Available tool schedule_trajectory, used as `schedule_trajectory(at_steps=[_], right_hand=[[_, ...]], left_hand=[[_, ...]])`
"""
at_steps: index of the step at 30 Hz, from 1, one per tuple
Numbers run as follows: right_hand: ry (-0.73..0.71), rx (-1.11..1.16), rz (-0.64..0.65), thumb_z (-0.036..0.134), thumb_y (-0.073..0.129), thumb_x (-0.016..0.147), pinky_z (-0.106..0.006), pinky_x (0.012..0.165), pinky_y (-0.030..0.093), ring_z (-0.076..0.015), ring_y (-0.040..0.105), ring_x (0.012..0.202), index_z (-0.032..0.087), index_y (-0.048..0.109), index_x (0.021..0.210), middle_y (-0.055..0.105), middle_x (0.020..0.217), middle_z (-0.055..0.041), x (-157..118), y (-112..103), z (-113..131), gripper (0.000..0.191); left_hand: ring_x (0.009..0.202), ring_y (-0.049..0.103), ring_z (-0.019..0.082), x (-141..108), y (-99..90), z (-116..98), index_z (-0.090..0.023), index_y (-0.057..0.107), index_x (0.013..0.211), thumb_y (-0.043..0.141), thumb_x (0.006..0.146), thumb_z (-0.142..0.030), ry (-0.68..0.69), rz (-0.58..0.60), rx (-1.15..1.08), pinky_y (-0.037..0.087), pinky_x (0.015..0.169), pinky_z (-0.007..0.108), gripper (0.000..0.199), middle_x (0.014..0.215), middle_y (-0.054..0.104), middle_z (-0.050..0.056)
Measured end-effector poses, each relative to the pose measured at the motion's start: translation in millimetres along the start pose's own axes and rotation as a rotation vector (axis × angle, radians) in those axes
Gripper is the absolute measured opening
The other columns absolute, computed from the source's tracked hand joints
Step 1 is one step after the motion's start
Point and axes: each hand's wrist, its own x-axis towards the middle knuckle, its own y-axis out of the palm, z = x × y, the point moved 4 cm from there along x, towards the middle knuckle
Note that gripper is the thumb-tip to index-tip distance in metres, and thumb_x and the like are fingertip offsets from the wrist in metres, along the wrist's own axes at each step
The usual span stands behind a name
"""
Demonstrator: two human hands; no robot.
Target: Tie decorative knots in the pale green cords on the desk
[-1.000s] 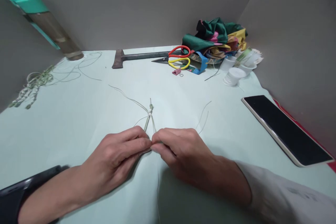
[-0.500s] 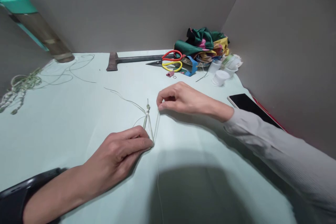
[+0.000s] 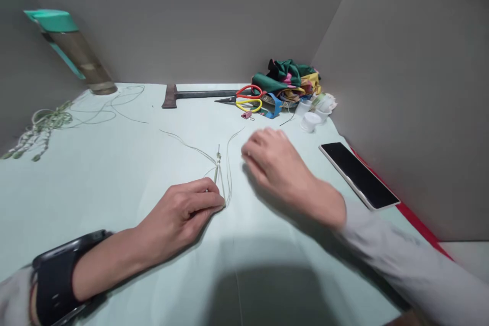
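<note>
My left hand rests on the table with its fingers closed in a pinch on thin pale green cords. Above the fingertips, the cords meet in a small knot with a thin dark pin-like tip pointing up. One pair of loose cord ends trails to the upper left, and another strand curves up on the right. My right hand hovers right of the cords, apart from them, its fingers curled and smeared by motion. No cord shows in it.
Along the back lie a small axe, scissors, a pink binder clip and a heap of coloured cloth. White spools and a phone lie right. At left are a bottle and knotted cords.
My right hand has let go of the cord and moved right; that strand now lies loose on the table. My left hand keeps its pinch. The camera view has shifted slightly.
</note>
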Motion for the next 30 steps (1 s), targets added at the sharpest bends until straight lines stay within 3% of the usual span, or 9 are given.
schedule_trajectory(at_steps=[3, 5, 7, 11, 15, 19, 21, 25, 30], right_hand=[[-0.023, 0.048, 0.053, 0.028, 0.061, 0.108, -0.041, 0.081, 0.040, -0.0244, 0.055, 0.087, 0.017, 0.070, 0.091, 0.069, 0.097, -0.0082, -48, 7, 36, 0.022], [-0.014, 0.059, 0.054, 0.035, 0.066, 0.107, -0.041, 0.083, 0.043, -0.0247, 0.055, 0.086, 0.017, 0.070, 0.098, 0.069, 0.100, -0.0079, -69, 15, 57, 0.020], [0.002, 0.059, 0.042, 0.024, 0.058, 0.108, -0.042, 0.084, 0.044, -0.0262, 0.054, 0.088, 0.015, 0.068, 0.103, 0.067, 0.101, -0.0094, -79, 25, 71, 0.014], [0.039, 0.103, 0.050, 0.001, 0.045, 0.100, -0.039, 0.078, 0.042, -0.0245, 0.054, 0.086, 0.017, 0.064, 0.100, 0.063, 0.100, -0.0089, -78, 36, 79, 0.025], [0.117, 0.217, 0.087, 0.008, 0.045, 0.106, -0.035, 0.068, 0.040, -0.0191, 0.054, 0.075, 0.018, 0.060, 0.100, 0.063, 0.097, -0.0059, -70, 32, 73, 0.019], [0.172, 0.398, 0.131, 0.009, 0.049, 0.101, -0.029, 0.062, 0.040, -0.0128, 0.051, 0.063, 0.021, 0.053, 0.094, 0.058, 0.078, 0.0037, -65, 27, 67, 0.015], [0.152, 0.469, 0.152, 0.008, 0.049, 0.098, -0.028, 0.061, 0.040, -0.0122, 0.050, 0.063, 0.022, 0.051, 0.092, 0.056, 0.076, 0.0052, -65, 27, 68, 0.016], [0.048, 0.535, 0.166, 0.005, 0.043, 0.097, -0.031, 0.070, 0.043, -0.0153, 0.054, 0.077, 0.023, 0.049, 0.094, 0.062, 0.092, -0.0005, -68, 30, 75, 0.019], [-0.093, 0.599, 0.133, 0.000, 0.045, 0.085, -0.032, 0.066, 0.042, -0.0163, 0.046, 0.071, 0.025, 0.044, 0.095, 0.060, 0.089, 0.0005, -68, 36, 83, 0.027]], left_hand=[[0.072, 0.074, 0.012, -1, 0.7, -1, -0.018, 0.080, 0.091, 0.050, 0.102, -0.008, 0.008, -0.031, 0.014, 0.054, 0.067, 0.019, 0.033, 0.090, 0.079, 0.004], [0.073, 0.075, 0.013, -1, 0.5, -2, -0.018, 0.080, 0.091, 0.051, 0.101, -0.009, 0.014, -0.039, 0.019, 0.055, 0.068, 0.020, 0.031, 0.092, 0.081, 0.005], [0.074, 0.076, 0.014, -1, -0.5, -2, -0.018, 0.079, 0.090, 0.052, 0.101, -0.010, 0.016, -0.047, 0.023, 0.056, 0.069, 0.021, 0.031, 0.092, 0.081, 0.006], [0.072, 0.075, 0.014, -1, -2.2, -1, -0.019, 0.080, 0.091, 0.053, 0.101, -0.011, 0.015, -0.077, 0.039, 0.056, 0.067, 0.022, 0.030, 0.088, 0.080, 0.005], [0.069, 0.072, 0.013, -2, -2.0, -1, -0.020, 0.080, 0.092, 0.052, 0.101, -0.012, 0.019, -0.126, 0.051, 0.055, 0.064, 0.022, 0.030, 0.087, 0.078, 0.003], [0.069, 0.073, 0.013, -4, -3.0, -2, -0.019, 0.079, 0.095, 0.052, 0.101, -0.009, 0.027, -0.143, 0.063, 0.056, 0.065, 0.022, 0.029, 0.086, 0.078, 0.003], [0.070, 0.074, 0.013, -4, -4.3, -3, -0.018, 0.078, 0.095, 0.053, 0.101, -0.008, 0.035, -0.141, 0.071, 0.057, 0.065, 0.021, 0.028, 0.086, 0.078, 0.003], [0.072, 0.075, 0.013, -4, -6.0, -3, -0.017, 0.077, 0.099, 0.053, 0.102, -0.006, 0.047, -0.141, 0.090, 0.058, 0.065, 0.021, 0.027, 0.088, 0.079, 0.004], [0.071, 0.074, 0.012, -5, -5.3, -5, -0.017, 0.076, 0.101, 0.051, 0.104, -0.006, 0.059, -0.105, 0.110, 0.057, 0.064, 0.020, 0.027, 0.089, 0.078, 0.004]])
